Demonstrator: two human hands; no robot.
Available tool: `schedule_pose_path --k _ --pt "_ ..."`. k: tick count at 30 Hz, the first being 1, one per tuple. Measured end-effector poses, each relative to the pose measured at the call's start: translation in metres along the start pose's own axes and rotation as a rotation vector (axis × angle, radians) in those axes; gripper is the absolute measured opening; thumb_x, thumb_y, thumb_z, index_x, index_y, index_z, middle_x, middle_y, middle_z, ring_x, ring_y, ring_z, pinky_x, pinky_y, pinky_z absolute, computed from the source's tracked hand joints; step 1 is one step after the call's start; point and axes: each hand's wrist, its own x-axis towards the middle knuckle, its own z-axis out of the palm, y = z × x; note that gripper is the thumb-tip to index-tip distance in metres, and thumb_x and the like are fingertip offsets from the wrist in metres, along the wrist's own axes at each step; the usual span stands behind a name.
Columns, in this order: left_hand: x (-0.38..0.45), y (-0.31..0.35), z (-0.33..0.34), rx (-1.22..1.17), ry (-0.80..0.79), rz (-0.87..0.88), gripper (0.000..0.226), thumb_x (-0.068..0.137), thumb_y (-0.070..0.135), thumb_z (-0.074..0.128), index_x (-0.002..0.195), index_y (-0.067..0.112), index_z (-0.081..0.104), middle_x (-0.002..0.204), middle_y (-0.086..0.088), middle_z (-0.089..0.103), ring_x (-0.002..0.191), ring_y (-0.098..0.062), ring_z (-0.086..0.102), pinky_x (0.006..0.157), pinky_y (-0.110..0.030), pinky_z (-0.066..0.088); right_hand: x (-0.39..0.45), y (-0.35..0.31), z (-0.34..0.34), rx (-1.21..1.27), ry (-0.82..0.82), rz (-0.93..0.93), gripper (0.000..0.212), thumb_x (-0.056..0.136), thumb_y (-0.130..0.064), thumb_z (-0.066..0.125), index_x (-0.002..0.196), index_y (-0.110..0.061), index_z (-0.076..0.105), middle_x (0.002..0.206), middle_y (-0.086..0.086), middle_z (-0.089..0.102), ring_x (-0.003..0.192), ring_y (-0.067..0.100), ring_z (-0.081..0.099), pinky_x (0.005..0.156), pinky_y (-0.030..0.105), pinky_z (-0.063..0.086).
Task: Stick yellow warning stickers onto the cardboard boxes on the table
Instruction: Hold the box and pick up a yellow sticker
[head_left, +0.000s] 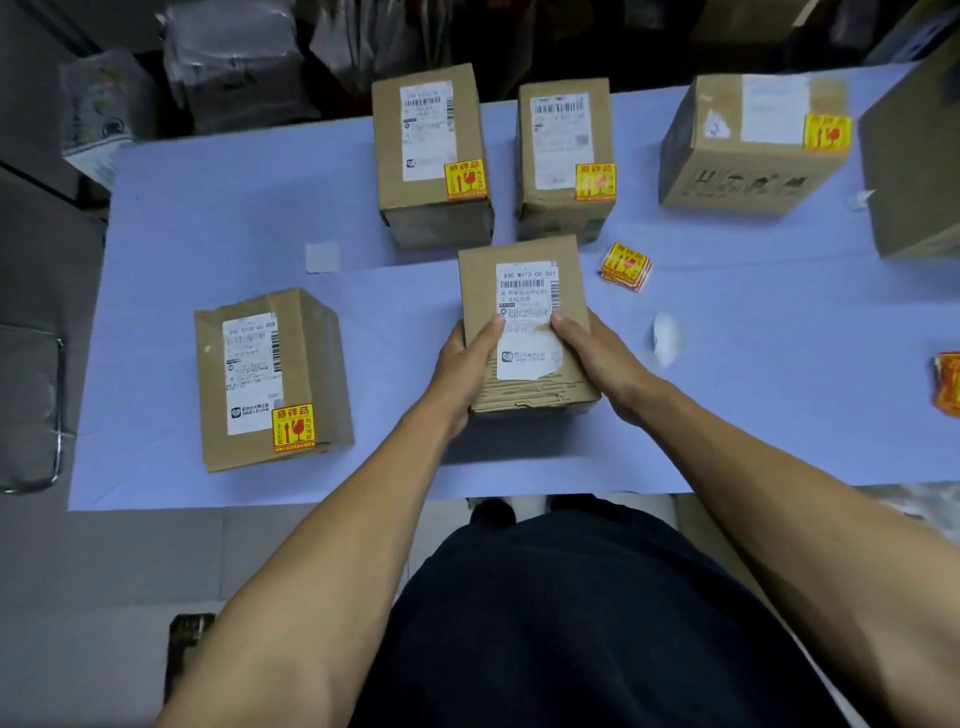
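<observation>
- Desk (208, 218): covered with a pale blue-lilac surface; it carries all the cardboard boxes and the loose stickers.
- Centre box (524, 322): a small cardboard box with a white shipping label (527, 317) on its top face. It sits in the middle of the desk, nearest the person. No yellow sticker shows on its visible faces. The near edge of the top face is torn, exposing corrugated layers.
- Left hand (467, 364): grips the left side of the centre box, thumb laid over the top face at the edge of the label, fingers curled down the side wall.
- Right hand (597, 358): grips the right side of the same box, thumb on the top face touching the label, fingers wrapped down the right wall.
- Left box (270, 379): lies flat at the left of the desk, well apart from the centre box; a yellow warning sticker (293, 427) is fixed at the near right corner of its top face.
- Rear left box (431, 156): behind the centre box; a yellow sticker (465, 179) sits at the lower right of its label.
- Rear middle box (566, 156): just beside the rear left box; also carries a yellow sticker (595, 182).
- Rear right box (753, 140): larger, tilted in view; a yellow sticker (827, 132) is on its upper right.
- Sticker stack (625, 266): a small pile of loose yellow stickers on the desk, right of the centre box and apart from it.
- Backing paper (666, 338): a white scrap on the desk, near the right hand.
</observation>
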Motion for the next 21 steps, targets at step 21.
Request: schedule_pose_path --k 21 --pt "0.021 0.03 0.035 1.208 0.196 0.638 0.058 0.103 0.032 0.042 0.156 0.017 0.025 0.166 -0.007 0.013 0.154 -0.025 0.005 0.123 -0.045 0.003 0.033 -0.01 -0.052 -0.438 0.413 0.014 0.037 0.103 -0.034 0.043 0.11 -0.01 0.07 0.111 0.013 0.071 0.105 0.034 0.061 0.08 0.033 0.041"
